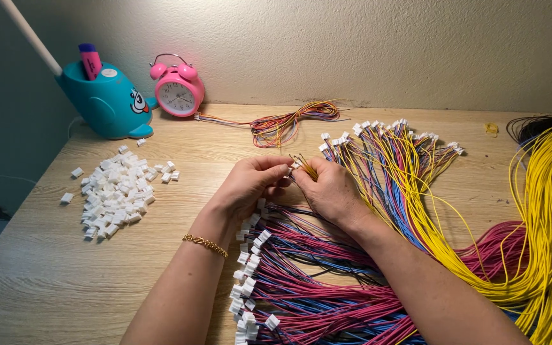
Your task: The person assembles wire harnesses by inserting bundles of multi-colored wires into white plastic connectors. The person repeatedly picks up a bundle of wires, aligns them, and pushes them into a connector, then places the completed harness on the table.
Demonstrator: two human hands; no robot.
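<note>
My left hand (247,185) and my right hand (330,191) meet at the middle of the wooden desk (52,281). Between their fingertips is a small white connector (291,169), pinched by the left hand. The right hand grips a thin bundle of coloured wire ends (305,165) that points into it. Below the hands lies a fan of red, blue and black wires with white connectors (247,287) on their ends. To the right a second fan of yellow, blue and red wires (391,153) spreads out, tipped with connectors.
A heap of loose white connectors (116,195) lies at the left. At the back stand a teal whale-shaped pen holder (107,102), a pink alarm clock (177,92) and a coil of mixed wires (285,124). Thick yellow and blue wire bundles (544,211) fill the right edge.
</note>
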